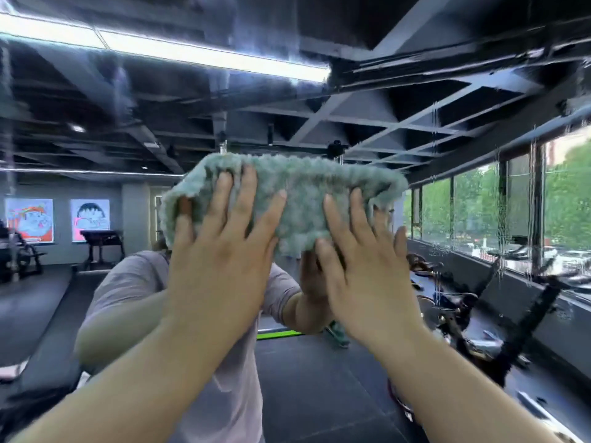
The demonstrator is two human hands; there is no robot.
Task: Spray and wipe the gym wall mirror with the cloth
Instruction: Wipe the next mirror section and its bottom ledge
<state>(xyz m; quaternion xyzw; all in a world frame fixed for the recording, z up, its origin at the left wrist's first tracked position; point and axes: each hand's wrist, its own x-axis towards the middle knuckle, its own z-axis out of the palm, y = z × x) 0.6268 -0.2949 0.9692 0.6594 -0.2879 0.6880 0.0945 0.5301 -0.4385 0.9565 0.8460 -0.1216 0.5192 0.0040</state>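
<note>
Both hands, left [220, 251] and right [361, 266], press flat, fingers spread, on a green fluffy cloth [297, 193] held against the wall mirror [415, 91]. Soft, light, pliable; probably best gripped by its bunched edges.

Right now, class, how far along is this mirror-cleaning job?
Spraying looks done: wet streaks run down the mirror. In hand: left hand and right hand press the green cloth flat on the glass. Left: wiping off the streaks at the right.
</note>
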